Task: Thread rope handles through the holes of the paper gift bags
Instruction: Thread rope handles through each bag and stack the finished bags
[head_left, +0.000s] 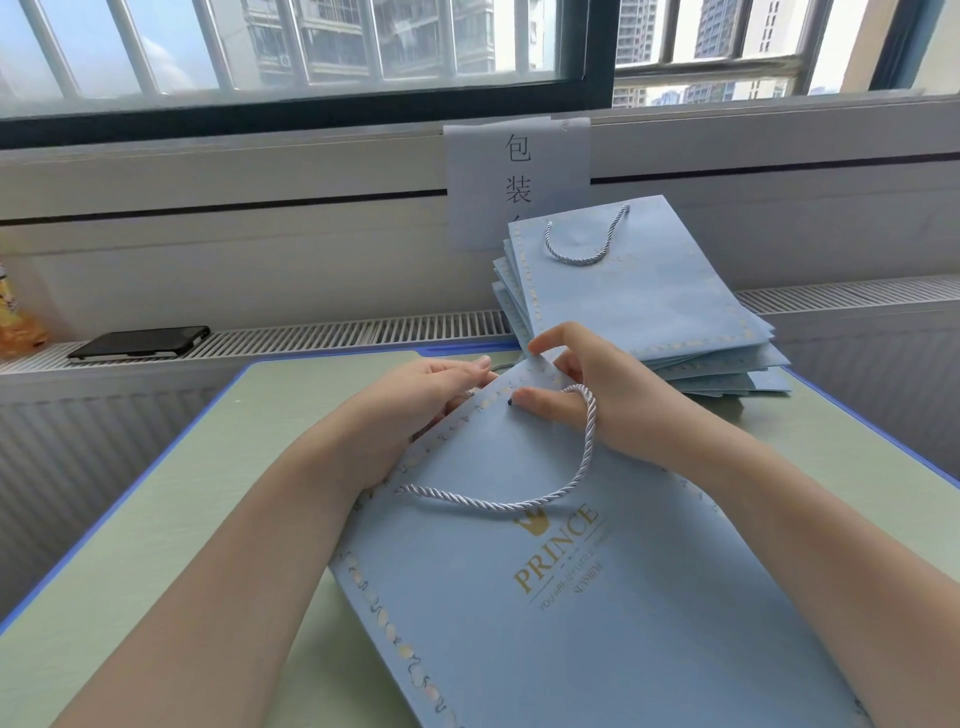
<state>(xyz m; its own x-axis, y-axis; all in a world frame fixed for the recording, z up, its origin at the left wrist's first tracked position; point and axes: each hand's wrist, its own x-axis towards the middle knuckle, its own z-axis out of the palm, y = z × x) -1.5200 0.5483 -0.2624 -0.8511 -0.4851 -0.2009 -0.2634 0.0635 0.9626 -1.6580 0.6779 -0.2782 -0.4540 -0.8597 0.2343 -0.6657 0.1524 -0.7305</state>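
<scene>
A flat light-blue paper gift bag (597, 613) with gold "PRINCE" lettering lies in front of me on the table. A twisted silver-white rope handle (524, 503) loops across its face, one end loose near the left edge. My left hand (415, 410) grips the bag's upper left edge, fingers partly hidden behind it. My right hand (597, 395) pinches the top rim, its thumb pressing beside a small dark hole (509, 401), and the rope passes over that hand near the thumb.
A stack of several similar blue bags (649, 306) lies at the far right, the top one with a rope handle. A black phone (140, 343) rests on the radiator ledge at left. A paper sign (519, 171) hangs under the window. The green table (218, 493) has blue edges.
</scene>
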